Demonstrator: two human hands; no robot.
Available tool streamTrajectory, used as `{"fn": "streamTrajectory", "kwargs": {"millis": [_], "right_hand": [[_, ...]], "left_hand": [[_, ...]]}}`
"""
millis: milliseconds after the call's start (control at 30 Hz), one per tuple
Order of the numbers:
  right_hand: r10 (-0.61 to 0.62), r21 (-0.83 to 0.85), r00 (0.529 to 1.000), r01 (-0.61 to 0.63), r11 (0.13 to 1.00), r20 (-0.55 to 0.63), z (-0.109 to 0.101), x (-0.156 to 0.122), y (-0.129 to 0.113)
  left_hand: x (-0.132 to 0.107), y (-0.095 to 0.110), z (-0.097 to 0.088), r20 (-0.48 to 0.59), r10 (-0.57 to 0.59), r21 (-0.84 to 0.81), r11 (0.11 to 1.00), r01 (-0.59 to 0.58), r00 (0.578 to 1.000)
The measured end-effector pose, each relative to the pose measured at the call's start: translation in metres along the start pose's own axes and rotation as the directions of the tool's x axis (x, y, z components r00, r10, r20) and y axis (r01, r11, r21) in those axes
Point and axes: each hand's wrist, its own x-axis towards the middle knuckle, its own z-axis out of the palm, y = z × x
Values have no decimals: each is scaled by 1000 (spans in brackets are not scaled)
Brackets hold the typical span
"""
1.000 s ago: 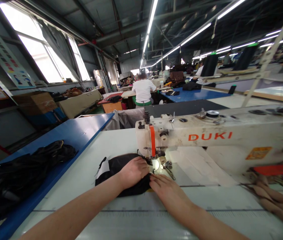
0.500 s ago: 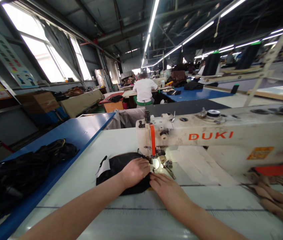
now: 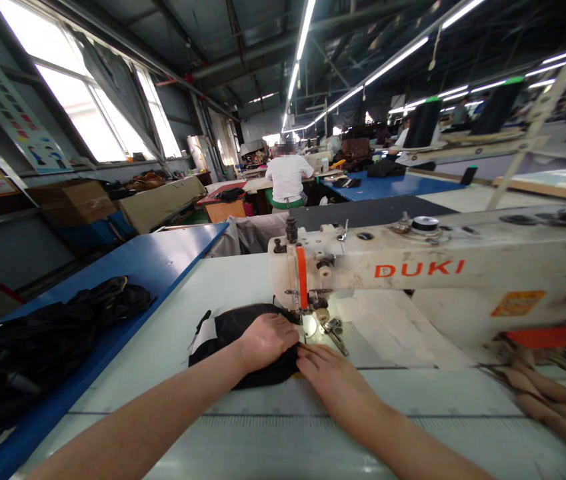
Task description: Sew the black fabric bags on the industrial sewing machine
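A black fabric piece (image 3: 235, 328) with a white patch at its left end lies on the pale sewing table, its right edge at the presser foot of the sewing machine (image 3: 327, 263). My left hand (image 3: 269, 341) rests on top of the cloth with its fingers curled onto it, just left of the needle area. Close beside it, my right hand (image 3: 330, 379) has its fingers together on the cloth's right edge, in front of the presser foot. The fingertips of both hands nearly meet. A small lamp glow lights the spot, and the needle itself is hard to make out.
A ruler strip (image 3: 243, 420) runs along the table's near side. Dark cloth (image 3: 53, 333) is heaped on the blue table (image 3: 177, 250) at left. Black thread cones (image 3: 421, 123) stand at back right. A person in a white shirt (image 3: 289, 177) sits ahead, facing away.
The view has shifted very slightly. My left fingers sit a touch lower beside the presser foot; both hands stay on the black fabric piece, which has hardly moved.
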Motion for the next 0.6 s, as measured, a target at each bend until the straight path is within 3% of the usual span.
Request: {"fn": "streamTrajectory", "kwargs": {"millis": [600], "right_hand": [[11, 11, 1000, -11, 1000, 11, 1, -1, 0]], "left_hand": [[0, 7, 4, -25, -32, 94, 995, 34, 999]]}}
